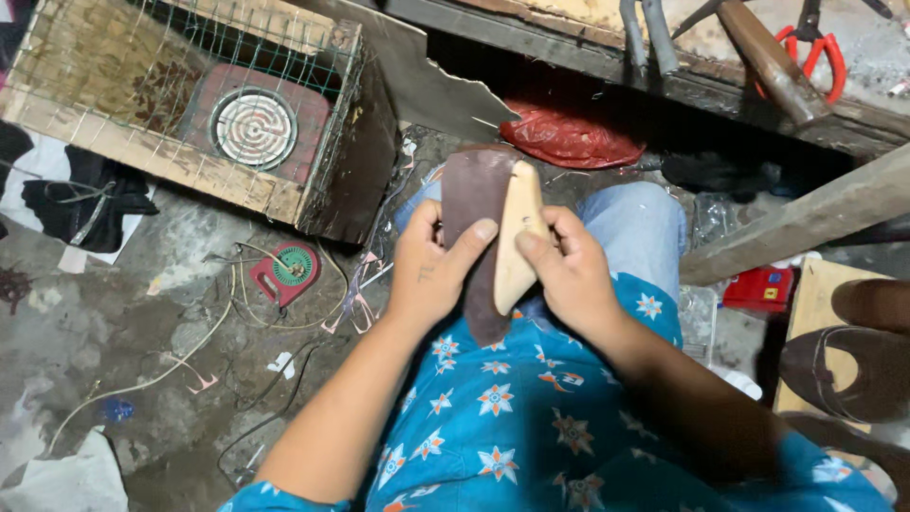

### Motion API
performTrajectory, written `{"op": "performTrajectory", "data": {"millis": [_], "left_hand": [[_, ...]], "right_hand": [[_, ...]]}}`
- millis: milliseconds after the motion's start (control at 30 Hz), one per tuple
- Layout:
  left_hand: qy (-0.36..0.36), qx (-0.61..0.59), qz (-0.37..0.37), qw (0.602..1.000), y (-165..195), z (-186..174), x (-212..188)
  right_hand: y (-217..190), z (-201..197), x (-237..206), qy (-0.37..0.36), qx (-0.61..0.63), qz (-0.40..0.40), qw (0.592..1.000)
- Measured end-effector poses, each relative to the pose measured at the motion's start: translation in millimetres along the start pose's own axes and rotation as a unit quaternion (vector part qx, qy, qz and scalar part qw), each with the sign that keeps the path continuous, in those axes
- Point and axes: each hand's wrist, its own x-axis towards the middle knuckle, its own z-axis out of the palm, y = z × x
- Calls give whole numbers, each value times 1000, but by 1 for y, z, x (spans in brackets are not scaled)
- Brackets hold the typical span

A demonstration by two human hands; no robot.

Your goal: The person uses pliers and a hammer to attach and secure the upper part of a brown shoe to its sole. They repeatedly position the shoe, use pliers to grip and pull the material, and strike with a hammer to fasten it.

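**A:** What are the hands on?

**B:** Both hold a wooden shoe last [517, 237], pale and pointed, over the person's lap. A dark brown piece of leather [474, 228] lies against its left side and hangs below it.

**A:** And the left hand?

**B:** The left hand [431, 270] grips the leather from the left. Its thumb lies flat across the brown face, pressing it toward the last, and the other fingers curl behind, out of sight.

**A:** The right one?

**B:** The right hand [569, 270] clasps the last from the right, thumb on the pale wood near its middle, fingers wrapped round the far side. So both sets of fingers are closed on the work, not spread.

**A:** Is the leather fixed to the last?

**B:** I cannot tell; it touches the wood along one edge, but the join is hidden.

**A:** What lies around?

**B:** Blue jeans [635, 223] at the knee and a blue shirt with star flowers [512, 417]. On the concrete floor [142, 322] to the left, a wooden box covered with wire mesh [190, 104] holds what looks like a round coil heater [254, 128]. A small red and green round object [287, 270] sits just below it among loose wires. A red plastic bag [569, 137] lies beyond the knees. On the desk [853, 123] at top right rest red-handled scissors [820, 47] and a wooden handle [773, 62]. A dark shoe [853, 370] shows at the right edge.
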Motion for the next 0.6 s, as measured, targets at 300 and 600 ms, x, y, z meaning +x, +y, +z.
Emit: {"op": "performTrajectory", "data": {"millis": [300, 600], "left_hand": [[-137, 199, 204, 948, 49, -18, 30], [-119, 50, 11, 992, 11, -49, 51]], "right_hand": [[34, 24, 46, -130, 433, 193, 871], [41, 7, 52, -71, 41, 31, 996]]}}
